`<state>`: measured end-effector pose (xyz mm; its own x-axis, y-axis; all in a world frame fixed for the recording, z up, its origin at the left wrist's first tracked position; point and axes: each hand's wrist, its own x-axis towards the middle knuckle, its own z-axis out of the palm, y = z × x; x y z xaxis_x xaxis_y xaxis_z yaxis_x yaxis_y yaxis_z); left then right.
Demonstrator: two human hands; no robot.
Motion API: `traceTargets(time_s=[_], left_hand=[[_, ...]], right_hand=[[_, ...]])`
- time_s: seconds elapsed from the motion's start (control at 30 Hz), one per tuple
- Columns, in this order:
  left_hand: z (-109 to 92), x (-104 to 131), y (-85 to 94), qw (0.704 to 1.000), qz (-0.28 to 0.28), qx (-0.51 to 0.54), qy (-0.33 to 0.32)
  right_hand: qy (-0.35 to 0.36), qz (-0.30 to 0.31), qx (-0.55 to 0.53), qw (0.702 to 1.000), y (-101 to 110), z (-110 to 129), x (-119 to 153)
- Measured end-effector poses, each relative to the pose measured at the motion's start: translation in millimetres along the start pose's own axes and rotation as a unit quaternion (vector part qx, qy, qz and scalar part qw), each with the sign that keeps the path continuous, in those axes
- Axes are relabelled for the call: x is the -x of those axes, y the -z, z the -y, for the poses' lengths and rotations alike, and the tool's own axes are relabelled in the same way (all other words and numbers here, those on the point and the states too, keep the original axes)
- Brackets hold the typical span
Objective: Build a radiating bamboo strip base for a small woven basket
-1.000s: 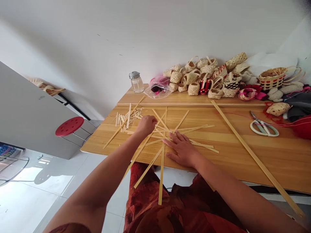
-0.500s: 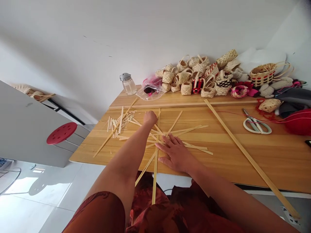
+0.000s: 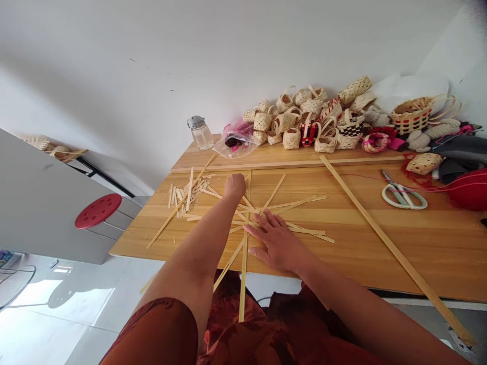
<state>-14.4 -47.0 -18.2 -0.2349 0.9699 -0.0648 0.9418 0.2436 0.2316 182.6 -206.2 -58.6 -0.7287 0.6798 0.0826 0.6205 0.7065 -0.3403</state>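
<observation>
Wooden surface [image 3: 437, 238] against a pale wall, with two hands over crossed flat strips

The right hand [image 3: 277, 242] lies palm down, its fingers spread, fingertips resting at the crossing of the pale strips [image 3: 246, 219], near the surface's front edge. The left hand [image 3: 235, 185] is closed above the far-left part of the strips; its fingers are hidden, so whether they pinch a strip cannot be told.

Around them, the left forearm [image 3: 194, 258] covers some strips to the left. Beyond it is a heap of thin scraps [image 3: 195, 191]. At the back stand a lidded bottle [image 3: 202, 136], a clear bag [image 3: 238, 147] and piled small woven baskets [image 3: 291, 138]. Well to the right are scissors [image 3: 404, 196] and red yarn [image 3: 470, 190]. A long loose strip [image 3: 388, 243] slants between the crossed strips and the scissors, overhanging the front edge.

The crossed strips fan out like a star. One has its long axis running from the back towards the person, its near end over the lap; others point right and diagonally.
</observation>
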Motion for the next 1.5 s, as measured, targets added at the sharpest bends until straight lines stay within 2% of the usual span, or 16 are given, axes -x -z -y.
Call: traceTargets(time_s=[0.27, 0.43, 0.67, 1.03, 1.33, 1.43, 1.5], left_hand=[[9, -5, 2.1, 0.999, -0.003, 0.018, 0.032], [7, -9, -2.2, 0.999, -0.009, 0.02, 0.05], [7, -12, -1.8, 0.999, -0.02, 0.021, 0.039], [1, -22, -2.7, 0.996, -0.014, 0.026, 0.084], [-6, -19, -1.5, 0.996, -0.04, 0.049, 0.063], [0, -12, 4.0, 0.996, -0.04, 0.071, 0.046], [10, 2, 8.7, 0.995, -0.045, 0.089, 0.022]], right_hand=[[-0.001, -0.002, 0.004, 1.0, -1, -1, -1], [-0.002, 0.0, 0.002, 1.0, -1, -1, -1], [0.003, 0.0, 0.005, 1.0, -2, -1, -1], [-0.002, 0.004, -0.01, 1.0, 0, -1, 0], [-0.003, 0.004, -0.009, 1.0, 0, -1, 0], [-0.006, 0.011, -0.013, 1.0, 2, 0, -1], [-0.013, 0.022, -0.019, 0.999, 3, 0, -3]])
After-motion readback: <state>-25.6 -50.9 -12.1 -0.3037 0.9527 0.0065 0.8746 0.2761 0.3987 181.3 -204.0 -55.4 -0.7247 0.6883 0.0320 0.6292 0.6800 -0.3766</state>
